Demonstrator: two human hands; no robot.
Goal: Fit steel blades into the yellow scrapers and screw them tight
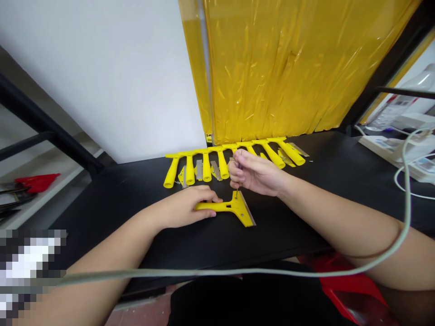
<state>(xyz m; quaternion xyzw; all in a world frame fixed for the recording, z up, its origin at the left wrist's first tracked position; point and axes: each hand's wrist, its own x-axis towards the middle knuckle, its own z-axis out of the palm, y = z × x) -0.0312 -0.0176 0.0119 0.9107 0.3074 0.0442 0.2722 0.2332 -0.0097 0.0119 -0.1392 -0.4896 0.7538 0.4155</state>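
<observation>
A yellow scraper [242, 211] with a metal blade along its wide end lies on the black table. My left hand [190, 204] is closed around its handle, thumb on the near side. Above the scraper's head, my right hand [254, 174] grips a screwdriver [237, 194]; its thin shaft points down at a screw by the far corner of the head. Most of the screwdriver's handle is hidden by my fingers. Behind my hands, several yellow scraper handles [189, 170] stand in a row, with loose metal blades [199, 170] and small yellow plates among them.
A pale cable [210, 272] loops across the front, over both forearms. Power strips [384, 147] with wires sit at the right end of the table [326, 194]. A white panel [112, 81] and yellow plastic sheeting [272, 68] rise behind. Something red [42, 182] lies on the left shelf.
</observation>
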